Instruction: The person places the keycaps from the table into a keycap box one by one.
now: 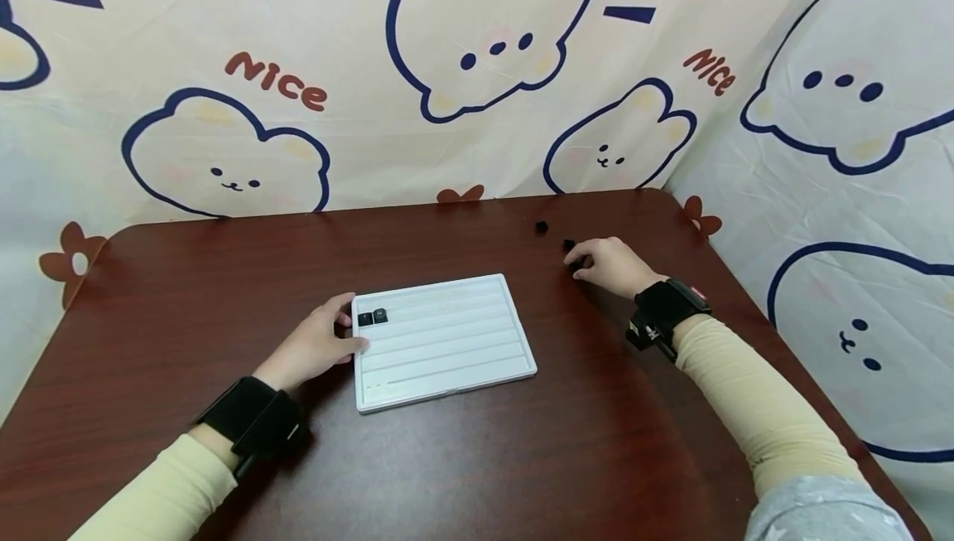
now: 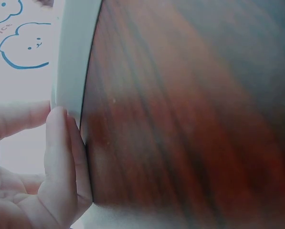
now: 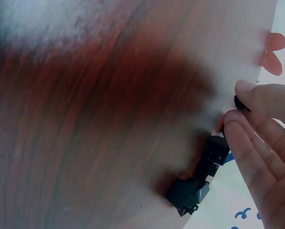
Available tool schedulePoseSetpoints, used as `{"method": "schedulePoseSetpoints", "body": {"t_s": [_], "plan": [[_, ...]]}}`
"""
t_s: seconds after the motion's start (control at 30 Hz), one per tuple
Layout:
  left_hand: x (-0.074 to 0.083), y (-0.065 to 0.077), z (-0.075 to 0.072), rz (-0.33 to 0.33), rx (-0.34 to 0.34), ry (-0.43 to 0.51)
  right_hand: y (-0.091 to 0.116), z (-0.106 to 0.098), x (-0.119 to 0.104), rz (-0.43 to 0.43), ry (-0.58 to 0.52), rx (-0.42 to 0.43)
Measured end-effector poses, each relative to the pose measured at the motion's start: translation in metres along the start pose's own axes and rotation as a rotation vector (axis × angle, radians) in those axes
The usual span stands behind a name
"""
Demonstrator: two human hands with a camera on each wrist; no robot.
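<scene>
A white ridged tray (image 1: 447,350) lies on the table, with two small black keycaps (image 1: 373,317) in its upper left corner. At the tray's left edge my left hand (image 1: 316,342) grips it, the thumb over the rim; in the left wrist view its fingers (image 2: 61,157) lie along the side wall. My right hand (image 1: 614,266) is low over the table right of the tray. Between its thumb and fingers a black keycap (image 3: 240,103) is pinched, mostly covered by the fingers. More black keycaps (image 3: 190,193) lie close to its fingertips.
One loose black keycap (image 1: 542,227) sits near the far edge of the brown table (image 1: 462,475). A printed cloth (image 1: 358,152) hangs behind the table and along its right side.
</scene>
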State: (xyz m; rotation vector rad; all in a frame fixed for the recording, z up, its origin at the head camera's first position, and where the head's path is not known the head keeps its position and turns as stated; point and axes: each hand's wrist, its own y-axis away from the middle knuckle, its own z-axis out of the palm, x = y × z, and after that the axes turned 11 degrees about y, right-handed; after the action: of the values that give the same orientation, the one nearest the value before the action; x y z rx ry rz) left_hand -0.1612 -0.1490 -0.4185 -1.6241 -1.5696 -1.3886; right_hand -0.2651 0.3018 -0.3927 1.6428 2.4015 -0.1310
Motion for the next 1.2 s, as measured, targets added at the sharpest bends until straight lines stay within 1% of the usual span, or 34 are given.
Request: {"method": "schedulePoseSetpoints", "body": {"t_s": [0.3,0.67,1.0,1.2], "plan": [[-0.001,0.0,0.0,0.001,0.007,0.001,0.002,-0.001,-0.004,0.018,-0.073,0.0],[-0.001,0.0,0.001,-0.006,0.008,0.013,0.004,0.001,-0.003,0.031,-0.154,-0.002],[0.0,0.001,0.001,-0.007,0.009,0.014,0.002,0.006,-0.002,0.033,-0.22,-0.024],[0.0,0.001,0.001,-0.004,0.011,0.013,0.0,0.011,-0.002,0.025,-0.236,-0.035]]}}
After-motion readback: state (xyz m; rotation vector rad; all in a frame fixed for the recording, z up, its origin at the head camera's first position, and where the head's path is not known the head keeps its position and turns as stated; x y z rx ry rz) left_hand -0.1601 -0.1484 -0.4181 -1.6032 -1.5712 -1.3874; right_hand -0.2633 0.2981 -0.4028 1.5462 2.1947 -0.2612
